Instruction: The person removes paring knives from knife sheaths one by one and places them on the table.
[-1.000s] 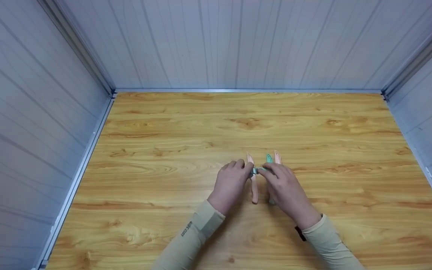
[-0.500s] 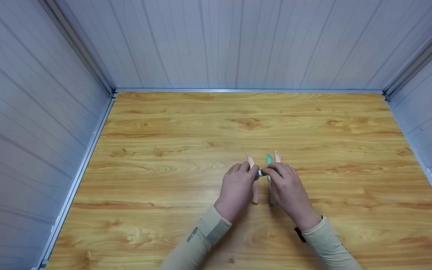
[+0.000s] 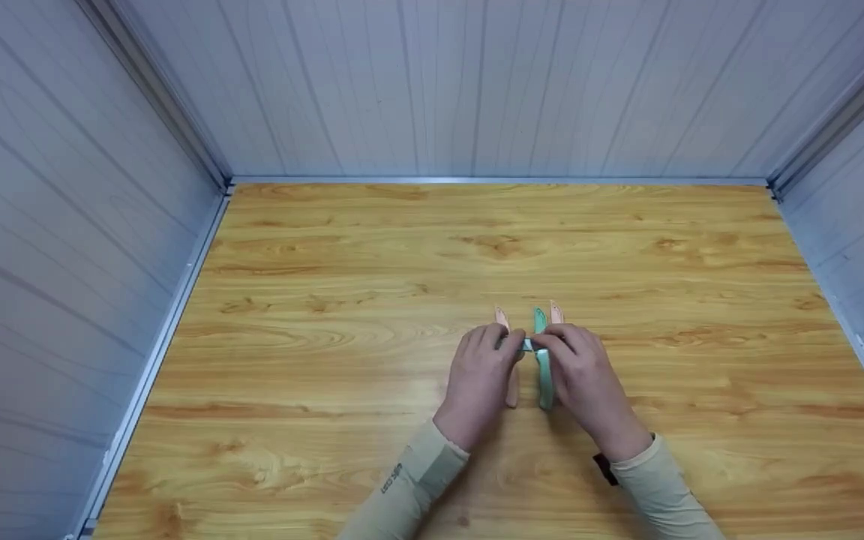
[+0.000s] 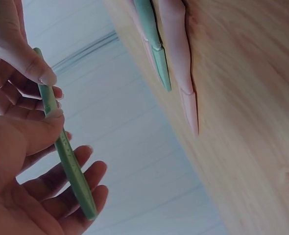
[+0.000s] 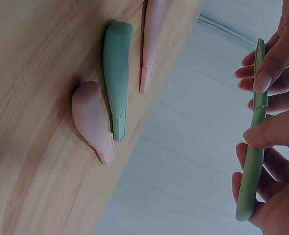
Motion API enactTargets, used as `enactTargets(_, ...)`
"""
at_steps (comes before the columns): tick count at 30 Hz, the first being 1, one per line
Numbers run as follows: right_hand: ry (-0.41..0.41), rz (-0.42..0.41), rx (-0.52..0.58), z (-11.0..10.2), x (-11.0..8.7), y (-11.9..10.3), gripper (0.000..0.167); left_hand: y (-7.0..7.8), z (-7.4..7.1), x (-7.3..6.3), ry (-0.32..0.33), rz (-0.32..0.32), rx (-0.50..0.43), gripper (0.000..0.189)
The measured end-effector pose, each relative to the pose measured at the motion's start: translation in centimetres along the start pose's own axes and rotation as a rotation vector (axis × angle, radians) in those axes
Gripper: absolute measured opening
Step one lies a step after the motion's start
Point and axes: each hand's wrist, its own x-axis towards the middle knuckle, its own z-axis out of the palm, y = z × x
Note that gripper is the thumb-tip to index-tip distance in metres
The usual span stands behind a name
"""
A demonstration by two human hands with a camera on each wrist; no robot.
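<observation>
Both hands hold a green paring knife (image 5: 253,166) with a sheath over its blade, raised above the table. My left hand (image 3: 481,375) pinches the sheath end (image 4: 71,161) between thumb and fingers. The rounded handle is gripped by my right hand (image 3: 582,379), thumb near the joint with the sheath. In the head view only a short pale piece of this knife (image 3: 527,345) shows between the hands. Below lie a pink knife (image 3: 512,390) under the left hand, another green knife (image 3: 545,382), and a second pink knife (image 3: 556,313) partly hidden by the right hand.
The three knives lie side by side on the wood-grain table (image 3: 402,262), sheath tips pointing away from the person. Pale panel walls (image 3: 432,90) enclose the table at the back and on both sides.
My left hand has moved to the right, and the held knife has shifted right with it. My right hand has moved slightly right, uncovering more of the green knife's handle on the table.
</observation>
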Motion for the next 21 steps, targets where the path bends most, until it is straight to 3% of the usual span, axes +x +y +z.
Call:
enactTargets(7, 0.017, -0.006, 0.002, -0.26, 0.11, -0.04, 0.027, -0.23, -0.05, -0.22, 0.065, -0.003, -0.098, 0.021)
enactTargets(21, 0.018, 0.003, -0.002, -0.50, 0.20, -0.07, 0.020, -0.28, -0.15, -0.18, 0.097, -0.021, -0.125, 0.019)
